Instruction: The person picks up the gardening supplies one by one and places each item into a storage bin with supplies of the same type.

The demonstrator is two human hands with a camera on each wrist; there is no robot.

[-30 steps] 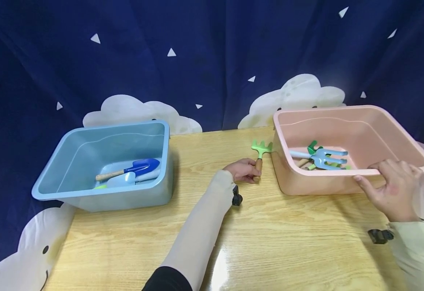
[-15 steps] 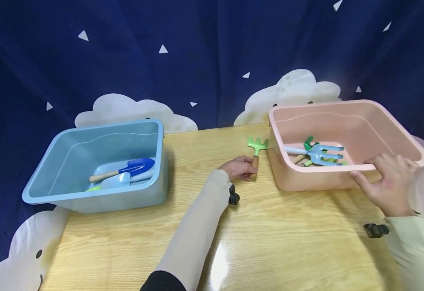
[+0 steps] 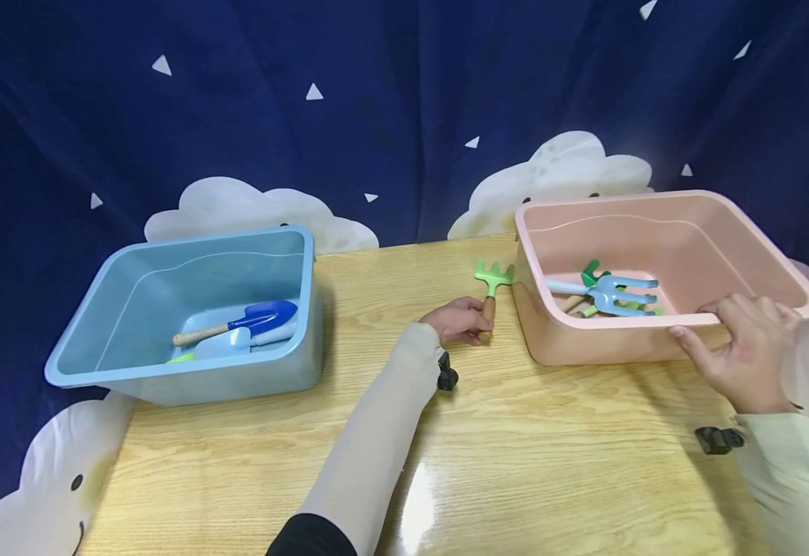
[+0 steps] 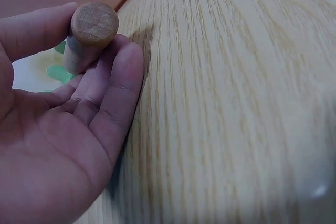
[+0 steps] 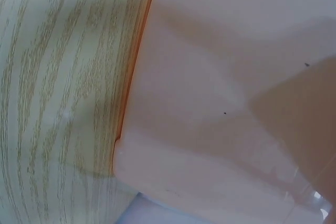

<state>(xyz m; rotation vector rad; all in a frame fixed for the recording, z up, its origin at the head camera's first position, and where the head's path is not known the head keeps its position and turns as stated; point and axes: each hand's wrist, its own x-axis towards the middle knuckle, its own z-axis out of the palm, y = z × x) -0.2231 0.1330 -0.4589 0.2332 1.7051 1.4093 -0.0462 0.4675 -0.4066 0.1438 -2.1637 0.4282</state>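
A small green hand rake with a wooden handle lies on the table beside the pink tub. My left hand pinches the handle's near end; the left wrist view shows the round wooden handle end between thumb and fingers. My right hand grips the near rim of the pink tub, fingers over the edge and thumb along the outside. In the right wrist view only the tub's outer wall and the table show. Inside the tub, a light blue garden fork lies over green and wooden-handled tools.
A blue tub stands at the left. It holds a dark blue trowel with a wooden handle, a light blue scoop and a bit of something lime green. Behind the wooden table hangs a navy curtain.
The head view has shifted slightly. Both hands keep their places, the left on the rake handle and the right on the tub rim.
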